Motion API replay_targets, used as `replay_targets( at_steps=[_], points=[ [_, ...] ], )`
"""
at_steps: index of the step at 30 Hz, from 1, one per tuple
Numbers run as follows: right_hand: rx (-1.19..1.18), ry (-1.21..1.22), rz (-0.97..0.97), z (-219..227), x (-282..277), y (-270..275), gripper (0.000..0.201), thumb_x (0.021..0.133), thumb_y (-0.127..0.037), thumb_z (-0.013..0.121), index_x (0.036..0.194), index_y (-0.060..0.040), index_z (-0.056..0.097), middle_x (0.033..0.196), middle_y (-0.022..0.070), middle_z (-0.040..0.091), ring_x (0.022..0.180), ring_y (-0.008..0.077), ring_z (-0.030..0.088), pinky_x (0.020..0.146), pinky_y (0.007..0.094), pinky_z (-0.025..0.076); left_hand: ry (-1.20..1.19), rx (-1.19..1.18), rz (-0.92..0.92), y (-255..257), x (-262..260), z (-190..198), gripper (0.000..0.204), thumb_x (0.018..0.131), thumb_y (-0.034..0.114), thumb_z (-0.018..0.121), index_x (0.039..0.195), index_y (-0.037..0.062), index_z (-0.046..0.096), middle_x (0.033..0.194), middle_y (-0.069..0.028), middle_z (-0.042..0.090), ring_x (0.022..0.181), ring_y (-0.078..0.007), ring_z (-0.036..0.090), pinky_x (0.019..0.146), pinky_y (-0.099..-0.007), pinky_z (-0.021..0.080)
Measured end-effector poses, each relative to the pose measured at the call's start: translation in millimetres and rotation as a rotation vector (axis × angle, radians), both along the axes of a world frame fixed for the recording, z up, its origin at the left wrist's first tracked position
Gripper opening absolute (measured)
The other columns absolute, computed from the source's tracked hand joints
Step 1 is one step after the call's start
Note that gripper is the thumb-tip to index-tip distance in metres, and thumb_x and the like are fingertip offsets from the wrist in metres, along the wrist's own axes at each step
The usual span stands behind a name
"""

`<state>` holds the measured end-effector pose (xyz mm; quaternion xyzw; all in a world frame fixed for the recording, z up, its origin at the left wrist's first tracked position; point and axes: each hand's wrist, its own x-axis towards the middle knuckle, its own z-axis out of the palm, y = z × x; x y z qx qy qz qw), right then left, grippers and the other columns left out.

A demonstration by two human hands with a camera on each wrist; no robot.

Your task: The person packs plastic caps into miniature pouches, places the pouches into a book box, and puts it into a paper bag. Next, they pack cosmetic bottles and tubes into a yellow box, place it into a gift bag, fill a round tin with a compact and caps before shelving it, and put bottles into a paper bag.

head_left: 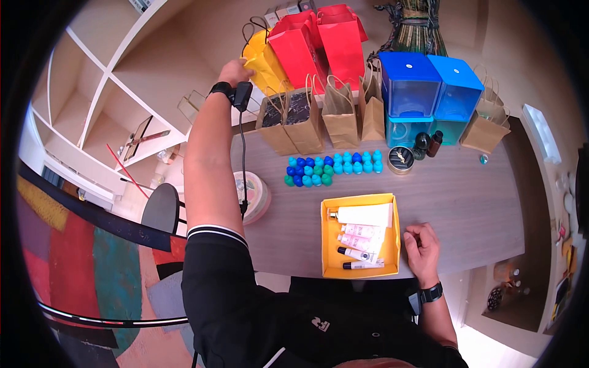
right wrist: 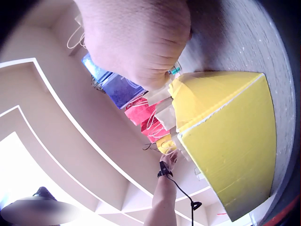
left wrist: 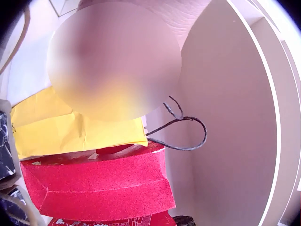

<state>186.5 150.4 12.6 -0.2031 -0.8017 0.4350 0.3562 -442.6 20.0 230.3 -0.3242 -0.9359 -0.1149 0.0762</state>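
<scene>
My left hand (head_left: 235,72) reaches to the back left, fingertips right at the left side of a yellow paper bag (head_left: 270,64) with dark cord handles. In the left wrist view a blur covers the fingers over this bag (left wrist: 80,134), so I cannot tell whether they grip it. Beside the bag stand red paper bags (head_left: 297,46). My right hand (head_left: 422,251) rests loosely curled on the table, holding nothing, just right of an open yellow box (head_left: 326,239). Inside the box lie a large white tube (head_left: 365,214), pink tubes (head_left: 359,231) and smaller black-capped tubes (head_left: 359,254).
Brown paper bags (head_left: 340,116) and blue clear-fronted boxes (head_left: 410,86) line the back. Before them are blue and green small bottles (head_left: 316,172), a round tin (head_left: 401,161) and dark bottles (head_left: 434,144). A round tub (head_left: 254,195) stands under my left arm. Shelves (head_left: 141,61) flank the left.
</scene>
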Motion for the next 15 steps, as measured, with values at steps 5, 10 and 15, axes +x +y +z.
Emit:
replay_targets(
  at_steps=[5, 10, 15],
  points=[
    [0.013, 0.002, 0.009, -1, 0, 2, 0.009, 0.089, -0.005, 0.068, 0.094, 0.0024, 0.066, 0.085, 0.0112, 0.062, 0.067, 0.0209, 0.062, 0.063, 0.0295, 0.05, 0.014, 0.247, 0.042, 0, 10, 15, 0.047, 0.086, 0.023, 0.075, 0.126, 0.0005, 0.066, 0.081, -0.0101, 0.073, 0.065, -0.0156, 0.07, 0.063, -0.0302, 0.056],
    [0.009, 0.006, 0.019, 0, 0, 0, 0.008, 0.089, -0.004, 0.067, 0.094, 0.0023, 0.065, 0.083, 0.0108, 0.061, 0.067, 0.0205, 0.061, 0.062, 0.0299, 0.049, 0.051, 0.325, 0.038, -28, 37, 80, 0.046, 0.087, 0.024, 0.075, 0.126, 0.0012, 0.066, 0.08, -0.008, 0.073, 0.064, -0.0126, 0.069, 0.061, -0.0278, 0.055],
    [0.02, 0.02, 0.015, 0, 1, 0, 0.008, 0.089, -0.003, 0.067, 0.094, 0.0025, 0.065, 0.084, 0.0114, 0.06, 0.067, 0.0199, 0.06, 0.062, 0.0299, 0.049, 0.293, 0.379, -0.054, -82, 85, 142, 0.039, 0.09, 0.026, 0.076, 0.118, 0.0001, 0.066, 0.084, -0.004, 0.071, 0.069, -0.0086, 0.066, 0.063, -0.0248, 0.054]
  ],
)
